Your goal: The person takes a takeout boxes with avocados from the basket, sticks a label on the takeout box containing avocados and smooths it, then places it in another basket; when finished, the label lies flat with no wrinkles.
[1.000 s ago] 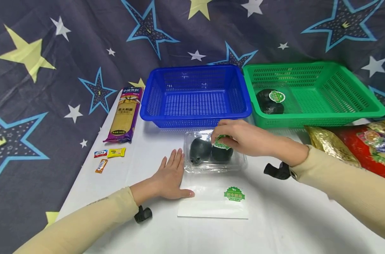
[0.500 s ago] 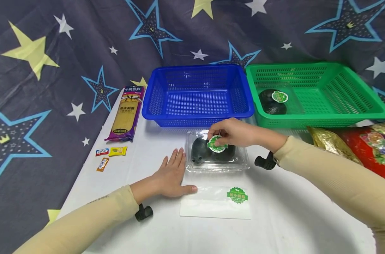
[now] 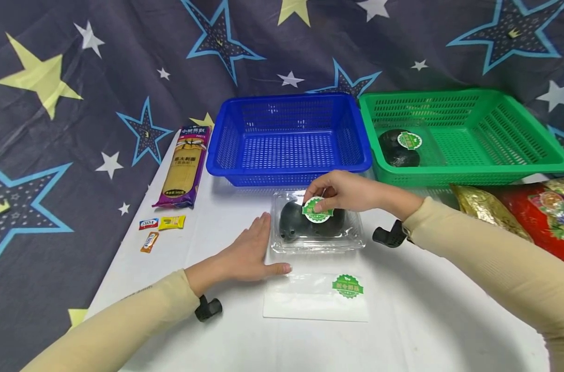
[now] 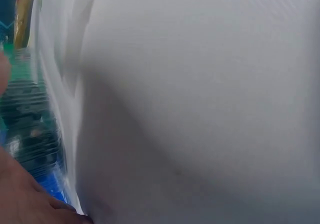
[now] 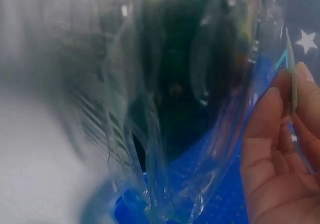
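A clear plastic clamshell box (image 3: 356, 242) with two dark green, avocado-like fruits (image 3: 293, 221) sits lid shut on the white table. Above its lid my right hand (image 3: 349, 191) pinches a round green-and-white sticker (image 3: 316, 212) between thumb and fingers. In the right wrist view the sticker (image 5: 293, 76) appears edge-on, apart from the box. My left hand (image 3: 246, 253) lies with straight fingers beside the box's left side; its fingertips are at or touching the wall. Its thumb reaches the top left corner of a white sticker sheet (image 3: 305, 307), which bears another green label (image 3: 348, 286).
Behind the box stand a blue basket (image 3: 288, 169) and a green basket (image 3: 468, 168), the latter with a similar fruit box (image 3: 400, 150). A pasta packet (image 3: 181, 165) and small wrapped candies (image 3: 171, 222) lie left. Gold and red bags (image 3: 491, 212) lie right.
My right hand has turned the sticker so its printed face points up toward the head camera, shifting slightly left. The left hand's fingers have drawn closer together; its place is nearly unchanged.
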`<state>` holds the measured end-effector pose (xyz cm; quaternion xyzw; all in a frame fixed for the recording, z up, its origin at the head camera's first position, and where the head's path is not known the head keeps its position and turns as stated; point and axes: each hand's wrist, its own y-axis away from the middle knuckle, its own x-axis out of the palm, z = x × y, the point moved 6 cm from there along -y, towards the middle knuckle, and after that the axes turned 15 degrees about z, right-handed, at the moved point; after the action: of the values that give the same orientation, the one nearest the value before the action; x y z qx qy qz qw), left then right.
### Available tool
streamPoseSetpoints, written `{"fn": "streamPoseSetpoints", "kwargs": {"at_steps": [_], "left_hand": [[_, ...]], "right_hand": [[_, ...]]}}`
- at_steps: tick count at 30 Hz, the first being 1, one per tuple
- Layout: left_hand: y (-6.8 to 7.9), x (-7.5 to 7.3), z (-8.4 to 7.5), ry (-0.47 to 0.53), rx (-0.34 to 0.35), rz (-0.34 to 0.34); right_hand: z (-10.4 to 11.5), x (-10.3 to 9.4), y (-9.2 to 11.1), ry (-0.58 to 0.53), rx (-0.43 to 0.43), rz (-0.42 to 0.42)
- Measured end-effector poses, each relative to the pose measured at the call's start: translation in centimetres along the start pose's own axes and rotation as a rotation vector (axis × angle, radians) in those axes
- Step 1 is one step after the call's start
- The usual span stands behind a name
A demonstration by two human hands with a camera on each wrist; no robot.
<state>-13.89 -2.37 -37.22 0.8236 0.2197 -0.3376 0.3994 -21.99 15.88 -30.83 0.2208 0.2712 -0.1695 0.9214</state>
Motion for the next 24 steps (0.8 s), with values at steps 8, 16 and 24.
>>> {"fn": "streamPoseSetpoints", "kwargs": {"at_steps": [8, 16, 24], "left_hand": [[-0.2, 0.5, 0.2, -0.03, -0.026, 0.011], [0.0, -1.0, -0.3, -0.018, 0.005, -0.143], [-1.3, -3.9, -3.9, -0.315, 0.087, -0.282]], "right_hand": [[0.1, 0.6, -0.3, 0.099, 0.019, -0.001], [1.1, 1.0, -0.5, 0.255, 0.056, -0.031], [2.3, 1.4, -0.7, 0.375, 0.072, -0.04]]}}
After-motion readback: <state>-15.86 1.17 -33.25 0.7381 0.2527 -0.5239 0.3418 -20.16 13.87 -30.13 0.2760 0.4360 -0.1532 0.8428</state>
